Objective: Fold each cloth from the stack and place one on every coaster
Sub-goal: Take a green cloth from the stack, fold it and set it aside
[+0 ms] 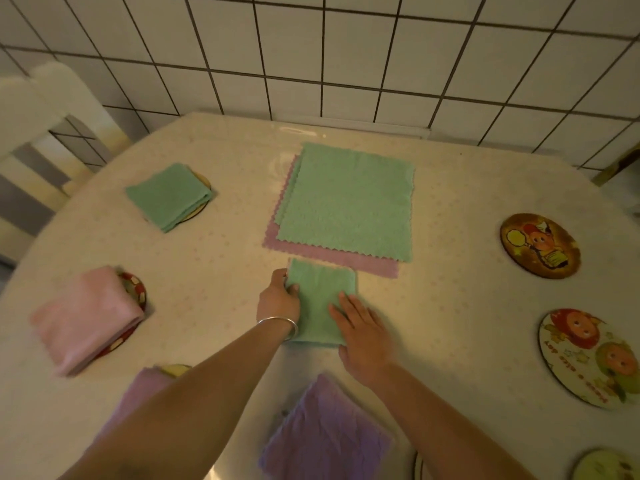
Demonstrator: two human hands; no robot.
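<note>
white tiled wall runs behind a rounded desk (214,258) covered in a pale speckled cloth, with part of a white chair (45,109) at the far left. a folded green cloth (320,299) lies near the middle of the desk, just in front of the stack (346,202), where a flat green cloth lies over a mauve one. the left hand (278,299), a bangle (278,323) on its wrist, has its grip pinching that folded cloth's left edge, thumb on top and fingers curled at the edge. the right hand (363,334) lies flat on the cloth's near right part, fingers spread and pressing, holding nothing.

toward the left edge, a folded green cloth on a coaster (169,195) and a folded pink cloth (86,317) already sit on theirs; two folded mauve cloths lie near the front edge, and one (145,396) partly covers a coaster. toward the right edge, two picture coasters (540,245) (588,358) are bare, and another (604,465) shows at the front right corner.

the step in hand looks like finishing the fold. to do it well, i would square the edges while the flat palm pins the layers, smooth the crease outward, then lift with both hands under the bundle so it stays closed, and centre it on a bare coaster at the right.
</note>
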